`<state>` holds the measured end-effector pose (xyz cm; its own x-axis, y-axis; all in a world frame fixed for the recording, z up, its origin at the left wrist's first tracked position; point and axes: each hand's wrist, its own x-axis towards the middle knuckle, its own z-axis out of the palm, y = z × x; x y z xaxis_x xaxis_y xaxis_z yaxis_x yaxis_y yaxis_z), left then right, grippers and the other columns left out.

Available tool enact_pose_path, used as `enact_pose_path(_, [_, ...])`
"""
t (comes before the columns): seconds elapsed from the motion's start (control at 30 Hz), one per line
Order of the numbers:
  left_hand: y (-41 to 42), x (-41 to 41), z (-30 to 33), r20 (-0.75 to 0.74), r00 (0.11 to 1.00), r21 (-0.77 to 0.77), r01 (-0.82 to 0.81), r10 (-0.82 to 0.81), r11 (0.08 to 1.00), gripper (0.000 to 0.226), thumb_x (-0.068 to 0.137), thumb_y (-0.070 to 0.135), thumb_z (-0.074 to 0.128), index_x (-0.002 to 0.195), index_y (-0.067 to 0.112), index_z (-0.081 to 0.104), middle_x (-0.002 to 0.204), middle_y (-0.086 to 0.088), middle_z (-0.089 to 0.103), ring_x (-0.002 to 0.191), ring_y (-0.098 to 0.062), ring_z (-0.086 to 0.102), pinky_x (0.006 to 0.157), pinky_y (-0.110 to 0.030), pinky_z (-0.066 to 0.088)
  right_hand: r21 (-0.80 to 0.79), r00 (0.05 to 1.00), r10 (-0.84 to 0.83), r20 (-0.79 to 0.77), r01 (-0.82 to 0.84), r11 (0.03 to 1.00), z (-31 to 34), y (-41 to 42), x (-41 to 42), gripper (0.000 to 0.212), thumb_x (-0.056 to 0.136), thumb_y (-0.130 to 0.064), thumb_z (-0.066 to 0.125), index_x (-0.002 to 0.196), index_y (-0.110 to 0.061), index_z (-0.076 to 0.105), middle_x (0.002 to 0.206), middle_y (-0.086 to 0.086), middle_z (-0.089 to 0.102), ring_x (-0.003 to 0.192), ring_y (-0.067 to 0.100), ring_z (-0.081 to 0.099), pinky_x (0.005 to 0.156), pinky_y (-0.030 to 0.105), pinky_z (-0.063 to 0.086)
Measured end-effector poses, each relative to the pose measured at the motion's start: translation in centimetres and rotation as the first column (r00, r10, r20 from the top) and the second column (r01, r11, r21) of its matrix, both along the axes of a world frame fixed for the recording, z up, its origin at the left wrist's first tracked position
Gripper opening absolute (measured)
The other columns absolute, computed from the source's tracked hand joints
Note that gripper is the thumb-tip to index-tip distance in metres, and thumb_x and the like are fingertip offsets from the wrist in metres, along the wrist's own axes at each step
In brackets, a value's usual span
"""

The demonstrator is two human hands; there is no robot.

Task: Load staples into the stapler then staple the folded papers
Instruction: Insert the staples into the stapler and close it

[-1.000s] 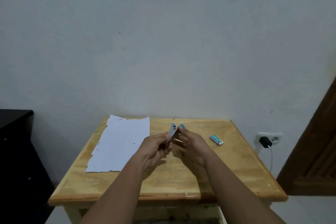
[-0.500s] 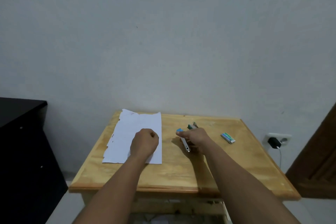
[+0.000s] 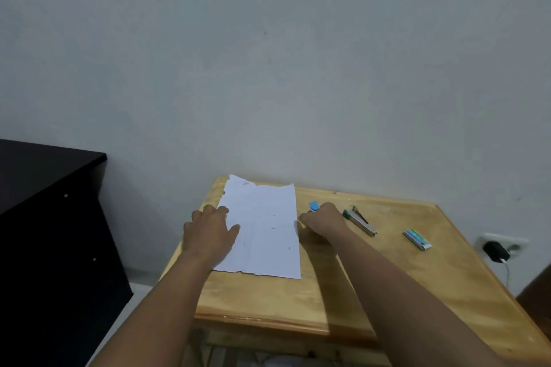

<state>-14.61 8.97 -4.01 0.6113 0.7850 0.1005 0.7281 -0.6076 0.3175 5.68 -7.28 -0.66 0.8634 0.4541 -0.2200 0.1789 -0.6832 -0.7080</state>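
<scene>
Wood, paper, metal and plastic on a varnished desk

The desk point(image 3: 372, 283) is pale wood with visible grain and a light sheen, its front edge rounded and glossy. The paper point(image 3: 265, 235) at the back left corner is thin, matt white, ragged along its left and near edges. The stapler point(image 3: 359, 220) is dull grey metal with a green plastic end; a blue plastic piece point(image 3: 313, 205) shows glossy beside the right hand point(image 3: 323, 222). The staple box point(image 3: 416, 239) near the right edge looks like printed card, slightly shiny.
</scene>
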Motion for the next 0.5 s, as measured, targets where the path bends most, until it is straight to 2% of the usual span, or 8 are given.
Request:
enact_pose_path(0.1, [0.6,0.0,-0.8,-0.003,0.998,0.014,0.055,-0.055,0.998,0.056,0.100,0.060,0.054,0.149,0.034,0.050,0.149,0.004,0.053,0.136,-0.028,0.044,0.109,-0.049,0.035,0.053,0.999,0.012,-0.037,-0.010,0.999,-0.6,1.8,0.1,0.039,0.087,-0.033,0.081,0.093,-0.009,0.050,0.077,0.003,0.052,0.066,0.014,0.050,0.056,0.029,0.036])
enact_pose_path(0.17, [0.8,0.0,-1.2,0.075,0.995,-0.032,0.075,-0.072,0.997,0.055,0.100,0.057,0.058,0.150,0.037,0.050,0.152,0.007,0.051,0.139,-0.026,0.042,0.111,-0.048,0.031,0.077,0.994,0.005,-0.105,0.003,0.997,-0.5,2.6,0.2,0.045,0.083,-0.029,0.086,0.081,-0.010,0.045,0.072,0.005,0.048,0.060,0.017,0.045,0.053,0.029,0.033])
enact_pose_path(0.23, [0.9,-0.3,-1.9,0.168,0.984,-0.057,0.073,-0.062,0.996,0.053,0.099,0.056,0.062,0.147,0.037,0.054,0.151,0.010,0.052,0.139,-0.025,0.042,0.112,-0.046,0.029,0.065,0.992,-0.005,-0.129,0.014,0.998,-0.4,2.9,0.4,0.047,0.082,-0.025,0.087,0.077,-0.010,0.043,0.065,0.006,0.043,0.053,0.018,0.041,0.050,0.029,0.030])
enact_pose_path(0.3, [0.8,-0.6,-2.5,0.223,0.972,-0.016,0.074,-0.069,0.997,0.049,0.098,0.056,0.063,0.143,0.037,0.058,0.149,0.013,0.055,0.136,-0.022,0.044,0.112,-0.044,0.029,0.052,0.992,0.003,-0.126,0.004,0.999,-0.3,3.0,0.7,0.046,0.083,-0.021,0.086,0.073,-0.010,0.043,0.059,0.007,0.041,0.048,0.019,0.038,0.049,0.028,0.029])
enact_pose_path(0.43, [0.7,-0.5,-2.8,0.234,0.969,0.027,0.073,-0.078,0.997,0.045,0.099,0.055,0.063,0.140,0.037,0.062,0.145,0.014,0.057,0.134,-0.020,0.048,0.111,-0.043,0.031,-0.083,0.989,0.097,0.111,-0.088,0.993,-0.7,3.2,0.4,0.039,0.087,-0.025,0.077,0.073,-0.014,0.041,0.070,0.002,0.047,0.059,0.015,0.043,0.052,0.030,0.029])
enact_pose_path(0.5, [0.7,-0.5,-2.9,0.234,0.969,0.039,0.069,-0.077,0.997,0.045,0.099,0.055,0.063,0.139,0.036,0.062,0.144,0.013,0.058,0.134,-0.020,0.048,0.110,-0.044,0.032,-0.117,0.979,0.128,0.161,-0.109,0.987,-0.5,3.5,-0.3,0.040,0.086,-0.031,0.077,0.075,-0.017,0.041,0.073,-0.001,0.048,0.063,0.014,0.044,0.052,0.030,0.029])
